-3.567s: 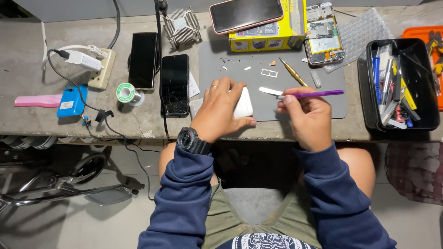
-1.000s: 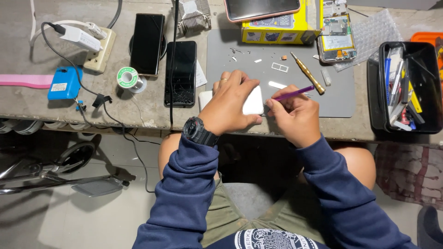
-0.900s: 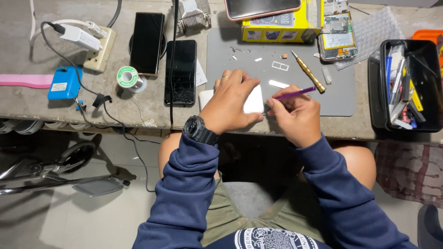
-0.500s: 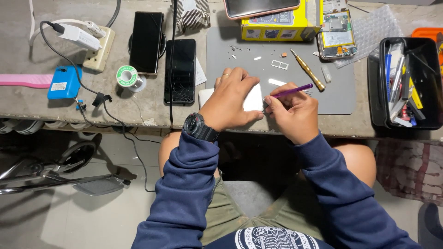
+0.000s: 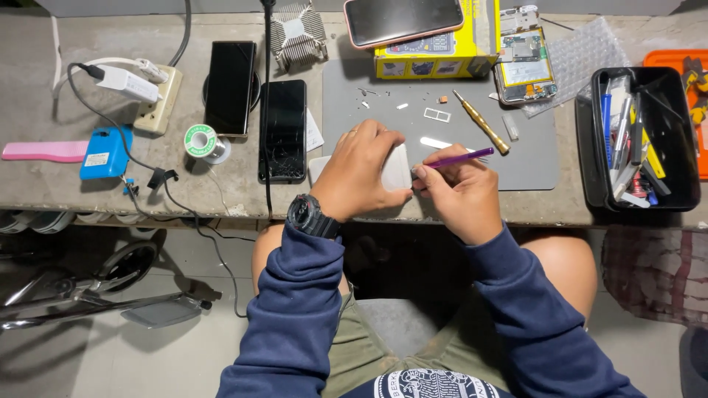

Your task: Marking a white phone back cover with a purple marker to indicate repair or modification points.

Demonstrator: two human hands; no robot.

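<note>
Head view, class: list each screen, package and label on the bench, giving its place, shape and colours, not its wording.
Cracked phone: dark rectangular screen, left of the grey mat.
Black phone: dark screen, further left, on a round black pad.
Pink-edged phone: dark screen, lying on the box.
Yellow box: rectangular package at the mat's far edge.
Blue device: small white label, far left.
Solder spool: round green-and-white label.
</note>
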